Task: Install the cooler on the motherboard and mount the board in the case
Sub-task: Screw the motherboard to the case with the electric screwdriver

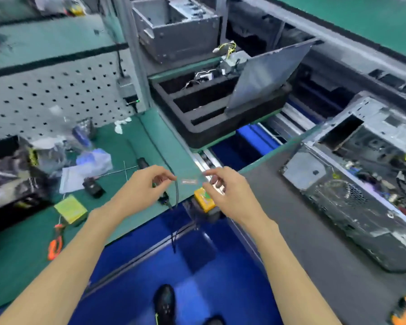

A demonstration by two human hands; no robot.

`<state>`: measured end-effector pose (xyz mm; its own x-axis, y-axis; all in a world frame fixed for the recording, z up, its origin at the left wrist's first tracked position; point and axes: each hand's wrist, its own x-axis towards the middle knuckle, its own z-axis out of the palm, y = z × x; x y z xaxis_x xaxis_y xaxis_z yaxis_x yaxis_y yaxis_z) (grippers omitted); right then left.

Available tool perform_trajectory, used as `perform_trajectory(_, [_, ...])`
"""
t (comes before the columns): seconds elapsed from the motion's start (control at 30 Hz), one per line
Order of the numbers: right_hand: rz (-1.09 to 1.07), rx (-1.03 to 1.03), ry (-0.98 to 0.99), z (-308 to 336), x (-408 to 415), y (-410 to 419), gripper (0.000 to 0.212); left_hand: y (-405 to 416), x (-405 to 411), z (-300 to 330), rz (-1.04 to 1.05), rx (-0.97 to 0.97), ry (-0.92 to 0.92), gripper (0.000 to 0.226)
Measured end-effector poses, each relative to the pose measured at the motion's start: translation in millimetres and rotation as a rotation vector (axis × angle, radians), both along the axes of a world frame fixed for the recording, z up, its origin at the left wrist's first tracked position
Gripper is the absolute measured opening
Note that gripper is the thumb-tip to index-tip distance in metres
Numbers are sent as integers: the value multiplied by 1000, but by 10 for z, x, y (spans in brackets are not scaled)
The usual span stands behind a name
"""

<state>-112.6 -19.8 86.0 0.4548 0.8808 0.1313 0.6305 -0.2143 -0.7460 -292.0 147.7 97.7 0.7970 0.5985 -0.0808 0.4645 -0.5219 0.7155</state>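
Observation:
My left hand [142, 191] and my right hand [230, 195] are raised over the corner of the green bench, and each pinches one end of a thin clear strip with a small white label [189, 181] stretched between them. An open grey computer case [352, 191] lies on its side on the dark grey mat [302, 242] to the right, apart from both hands. Cables and metal brackets show inside it, blurred.
A black foam tray [204, 127] with slots and a leaning grey panel [265, 73] stands behind the hands. Another case [174, 24] sits at the back. On the green bench [21, 254] lie plastic bags, a screwdriver [142, 163], a yellow-green pad [70, 208] and orange cutters [55, 245]. A yellow box [204, 199] sits at the bench corner.

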Motion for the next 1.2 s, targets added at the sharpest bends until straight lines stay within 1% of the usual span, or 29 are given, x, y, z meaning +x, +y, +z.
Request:
perform_trajectory(0.13, [102, -72, 7, -261, -315, 590, 23, 347, -428, -295, 108, -56, 25, 17])
perform_trajectory(0.23, [129, -154, 16, -488, -513, 989, 26, 592, -674, -558, 173, -94, 43, 18])
perform_trajectory(0.37, [95, -250, 34, -839, -706, 1476, 33, 885, -883, -927, 245, -137, 38, 20])
perform_trajectory(0.5, [38, -321, 8, -1217, -774, 1846, 40, 1119, -974, -1264, 301, -197, 20, 19])
perform_trajectory(0.57, [7, -350, -5, -1405, -790, 1989, 50, 1205, -984, -1402, 315, -215, 9, 20])
perform_trajectory(0.67, [-46, -408, -35, -1645, -835, 2149, 70, 1279, -950, -1567, 316, -227, 2, 24])
perform_trajectory(0.7, [-60, -428, -43, -1711, -856, 2182, 74, 1292, -932, -1610, 313, -226, 1, 25])
perform_trajectory(0.73, [-71, -444, -53, -1774, -877, 2209, 74, 1302, -911, -1650, 313, -226, 1, 24])
perform_trajectory(0.83, [-115, -439, -72, -1903, -915, 2248, 64, 1313, -856, -1756, 324, -263, -12, 24])
perform_trajectory(0.93, [-141, -415, -27, -1939, -925, 2282, 59, 1330, -799, -1833, 317, -291, -4, 27])
perform_trajectory(1.07, [-130, -377, 6, -1908, -928, 2261, 51, 1359, -719, -1821, 298, -276, -7, 29])
perform_trajectory(1.2, [-197, -260, 162, -1769, -929, 2100, 47, 1352, -603, -1673, 278, -276, -42, 30])
